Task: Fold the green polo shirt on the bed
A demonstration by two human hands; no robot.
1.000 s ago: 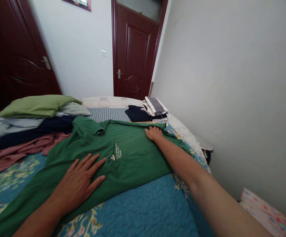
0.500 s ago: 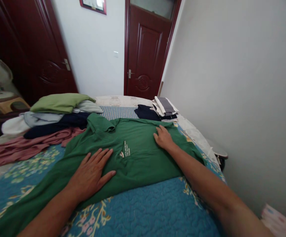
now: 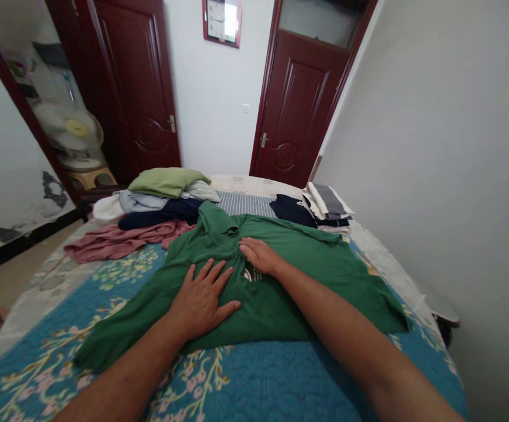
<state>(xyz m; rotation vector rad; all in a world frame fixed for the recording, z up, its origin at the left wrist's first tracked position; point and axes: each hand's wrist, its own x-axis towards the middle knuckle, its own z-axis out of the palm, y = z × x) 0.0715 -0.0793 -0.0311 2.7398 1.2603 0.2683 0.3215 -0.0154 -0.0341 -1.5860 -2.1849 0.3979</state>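
two bare hands are working over one green shirt (image 3: pixel 276 310), which is lying spread across the blue floral quilt (image 3: pixel 276 381) on the bed, directly in front of the person.

the left hand (image 3: pixel 202 302) is resting palm down on the near part of the shirt, its four fingers fanning apart and pointing away, its thumb stretching out to the right; the forearm is coming in from the lower left. the right hand (image 3: pixel 258 256) is lying palm down nearer the middle, its fingers extending close together and pointing left, just beyond one white print (image 3: pixel 251 274); whether its fingertips are pressing hard, i cannot tell. the right forearm is slanting across the shirt from the lower right.

beyond, to the left, five garments are heaping together: one light green top (image 3: pixel 169 180), one pale striped piece (image 3: pixel 202 191), one grey-blue piece (image 3: pixel 142 203), one dark navy piece (image 3: pixel 162 215) and one pink piece (image 3: pixel 118 240). to the far right, one folded navy garment (image 3: pixel 290 211) is sitting beside one white-and-grey stack (image 3: pixel 331 201), whose layers are overlapping too closely for counting. two dark red doors (image 3: pixel 301 99) are standing behind the bed.
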